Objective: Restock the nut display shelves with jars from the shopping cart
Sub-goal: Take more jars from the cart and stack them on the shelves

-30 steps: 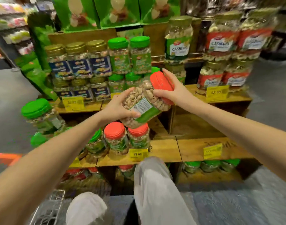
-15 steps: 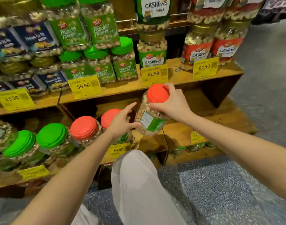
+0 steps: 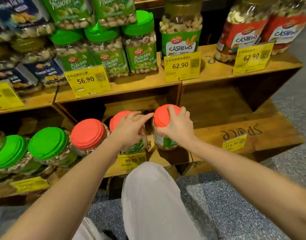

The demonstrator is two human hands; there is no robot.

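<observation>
At centre frame, on the lower wooden shelf [image 3: 218, 135], my right hand [image 3: 176, 127] grips the red lid of the nut jar [image 3: 164, 142], which stands upright. My left hand [image 3: 129, 130] rests loose-fingered on the neighbouring red-lidded jar [image 3: 118, 117] just beside it, forefinger stretched toward the gripped lid.

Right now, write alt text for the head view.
The right hand grips the red lid of a nut jar at the lower wooden shelf, while the left hand rests on the neighbouring red-lidded jar. Pistachio jars and cashew jars stand on the upper shelf.
</observation>
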